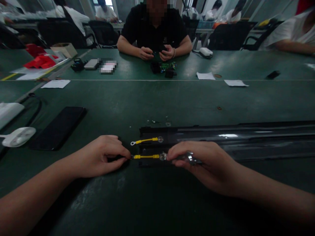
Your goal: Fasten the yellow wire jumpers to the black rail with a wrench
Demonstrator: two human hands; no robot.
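Pinching one yellow wire point(147, 156) at the left end of a long black panel point(233, 135).
Grasping its outer tip between thumb and finger of the left hand point(105, 155); gripping a shiny object point(190, 158), mostly hidden, in the right hand point(206, 167), near a second yellow wire point(146, 140).

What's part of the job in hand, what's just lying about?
Likely in the job:
lower yellow lead, at left hand
upper yellow lead
shiny piece in right hand
long black pieces

Likely just lying about:
black phone
white corded item
paper slips
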